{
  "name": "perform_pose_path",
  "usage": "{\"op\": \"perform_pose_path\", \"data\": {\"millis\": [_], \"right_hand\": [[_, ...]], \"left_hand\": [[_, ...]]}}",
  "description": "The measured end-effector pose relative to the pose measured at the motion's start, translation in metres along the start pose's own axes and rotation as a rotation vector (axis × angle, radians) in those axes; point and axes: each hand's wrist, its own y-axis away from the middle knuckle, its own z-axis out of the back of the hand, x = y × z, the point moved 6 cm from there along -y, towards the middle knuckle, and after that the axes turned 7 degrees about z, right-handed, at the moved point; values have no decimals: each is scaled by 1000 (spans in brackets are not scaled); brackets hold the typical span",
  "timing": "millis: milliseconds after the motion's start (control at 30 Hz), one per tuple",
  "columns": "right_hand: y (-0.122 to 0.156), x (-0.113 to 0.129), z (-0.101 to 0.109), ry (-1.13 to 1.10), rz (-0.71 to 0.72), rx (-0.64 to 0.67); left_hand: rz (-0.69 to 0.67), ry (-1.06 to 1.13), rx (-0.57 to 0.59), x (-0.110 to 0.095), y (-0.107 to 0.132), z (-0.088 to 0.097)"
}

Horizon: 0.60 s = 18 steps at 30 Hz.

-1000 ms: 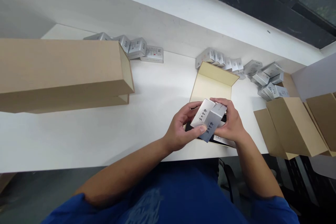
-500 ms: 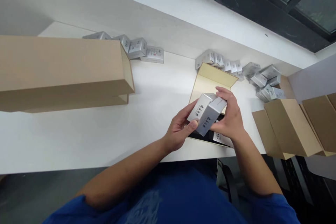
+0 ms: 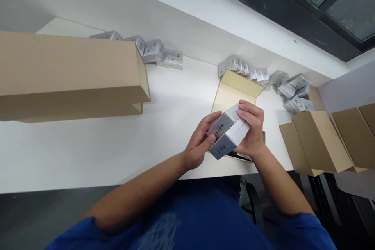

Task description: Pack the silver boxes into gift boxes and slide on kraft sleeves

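Observation:
Two small silver-white cartons with dark printed characters are held side by side in front of me, the upper one [image 3: 223, 124] partly behind the lower one [image 3: 230, 139]. My left hand [image 3: 198, 143] closes on their left side, its thumb lying at the front edges. On the right, my right hand [image 3: 252, 129] is closed around the cartons, with fingers over their top. Below and behind them lies an open presentation box [image 3: 234, 93] with a cream-lined lid; my hands and the cartons hide most of its dark interior.
Rows of silver cartons [image 3: 230, 64] stand along the wall, with more at left [image 3: 171, 59] and a heap at right [image 3: 288, 90]. A large tan box [image 3: 70, 64] fills the left. Several tan boxes [image 3: 322, 140] stand at the right edge.
The pair of cartons has tilted and turned, showing more of their upper faces, and sits slightly lower left. My right fingers have moved from the far edge onto the top.

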Motion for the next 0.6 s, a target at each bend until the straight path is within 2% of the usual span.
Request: {"op": "perform_pose_path", "data": {"millis": [167,267,333,467,600], "right_hand": [[7,-8,-4,-28,-7,25],[7,-9,-4,-62,37,0],[5,-5,-4,-71,101,5],[1,8,-14,-108,221,85],[-4,17,-20,-156,240,111]], "left_hand": [[-68,-144,5,3,0,9],[-51,-187,-9,5,-3,15],[8,-83,25,5,-6,15],[216,155,140,2,-12,13],[290,199,243,-7,-12,13]]}}
